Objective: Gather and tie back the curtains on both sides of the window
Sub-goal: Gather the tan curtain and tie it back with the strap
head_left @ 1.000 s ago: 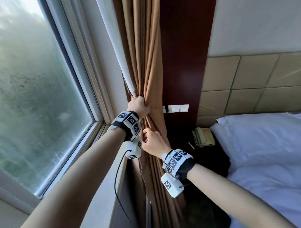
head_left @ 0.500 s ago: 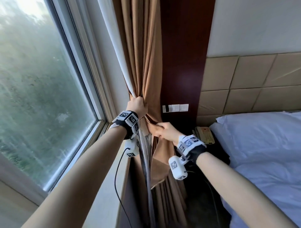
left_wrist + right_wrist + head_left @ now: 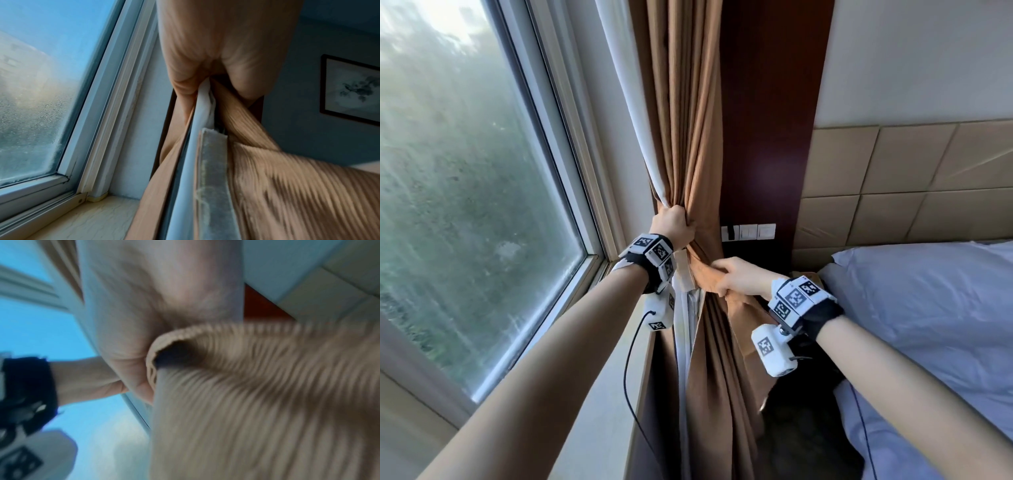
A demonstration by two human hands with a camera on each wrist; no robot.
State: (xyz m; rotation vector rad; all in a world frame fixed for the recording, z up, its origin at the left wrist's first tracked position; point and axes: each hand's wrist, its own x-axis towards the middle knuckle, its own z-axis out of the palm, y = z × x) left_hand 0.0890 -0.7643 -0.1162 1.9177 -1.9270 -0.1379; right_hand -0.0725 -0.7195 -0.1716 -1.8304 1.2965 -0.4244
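Both grips were busy on the brown curtain (image 3: 688,137) at the right side of the window (image 3: 465,188). The left hand (image 3: 671,224) was squeezed tight round the bunched curtain, up high, just beside the window frame. The right hand (image 3: 739,277) sat a bit lower and was clamped on a flat brown band, the tie (image 3: 709,274), which ran across the front of the bunch toward the left wrist. A pale fuzzy strip (image 3: 213,170) showed near the left hand, with the white lining (image 3: 202,104) poking out of the fist above it. It looked like a sticky patch for closing the tie, but I could not be sure.

The curtain looked soft and floppy, with many ribs in the cloth. It looked thick, so the whole bunch was likely a bit heavy and would slump and spread if let go. It would not break. A good place to hold seemed to be right where the left hand was, round the narrow neck of the folds, squeezing hard so no fold slipped out. The tie looked thin and light, best pinched near its end and pulled snug round the bunch.

A bed (image 3: 928,308) stood close on the right. Wall switches (image 3: 748,232) sat just behind the curtain.
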